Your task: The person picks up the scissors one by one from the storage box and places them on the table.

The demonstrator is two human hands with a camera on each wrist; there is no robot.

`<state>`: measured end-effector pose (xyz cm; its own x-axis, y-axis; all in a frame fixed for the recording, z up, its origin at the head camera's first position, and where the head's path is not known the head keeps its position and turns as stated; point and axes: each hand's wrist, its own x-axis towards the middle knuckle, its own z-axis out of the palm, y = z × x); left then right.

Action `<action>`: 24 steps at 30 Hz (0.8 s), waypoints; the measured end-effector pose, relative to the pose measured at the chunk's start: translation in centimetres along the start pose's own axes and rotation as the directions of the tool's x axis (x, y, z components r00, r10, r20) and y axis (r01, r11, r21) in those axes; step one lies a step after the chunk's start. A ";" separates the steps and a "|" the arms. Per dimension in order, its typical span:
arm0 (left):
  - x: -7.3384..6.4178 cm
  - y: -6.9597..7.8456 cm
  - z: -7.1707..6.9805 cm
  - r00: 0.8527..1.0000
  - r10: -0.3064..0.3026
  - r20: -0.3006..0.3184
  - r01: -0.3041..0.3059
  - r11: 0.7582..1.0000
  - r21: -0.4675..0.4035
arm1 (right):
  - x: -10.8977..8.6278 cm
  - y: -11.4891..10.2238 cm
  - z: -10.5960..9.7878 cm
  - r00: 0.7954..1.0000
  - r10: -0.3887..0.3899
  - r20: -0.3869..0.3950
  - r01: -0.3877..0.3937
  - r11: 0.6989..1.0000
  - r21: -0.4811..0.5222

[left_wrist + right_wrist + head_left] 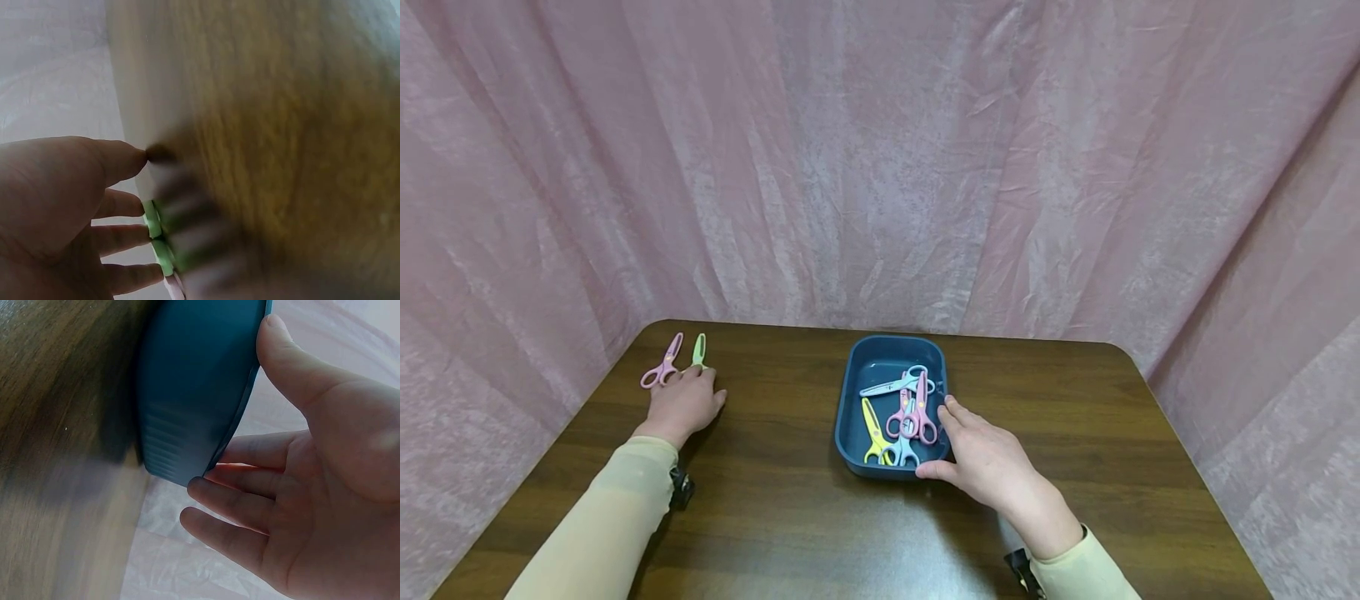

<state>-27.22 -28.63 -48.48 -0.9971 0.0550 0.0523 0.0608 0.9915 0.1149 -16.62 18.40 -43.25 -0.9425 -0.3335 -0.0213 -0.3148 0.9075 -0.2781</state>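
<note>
At the far left of the table, my left hand (685, 404) reaches over light green scissors (700, 350), its fingertips on their handles. In the left wrist view the fingers look fairly straight, with parts of the green handles (152, 219) at their tips. Pink scissors (668, 364) lie just left of that hand. My right hand (988, 458) rests against the right side and near corner of a dark blue box (841, 421), thumb and fingers touching it. Inside the box lie yellow scissors (874, 427), pink scissors (922, 408) and light blue scissors (883, 388), some overlapping.
The brown wooden table (775, 517) has rounded far corners. A pink curtain (880, 167) hangs behind the table and along its sides. Black straps with small devices (681, 487) are on both wrists.
</note>
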 end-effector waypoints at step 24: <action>0.0 -0.3 0.1 0.997 0.028 -0.078 -0.028 1.000 -0.003 | -0.1 0.0 -0.1 1.000 -0.005 -0.006 0.005 1.000 0.005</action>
<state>-27.26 -28.89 -48.60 -0.9884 0.0734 0.1331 0.0891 0.9892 0.1164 -16.55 18.48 -43.21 -0.9416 -0.3363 -0.0146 -0.3187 0.9045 -0.2833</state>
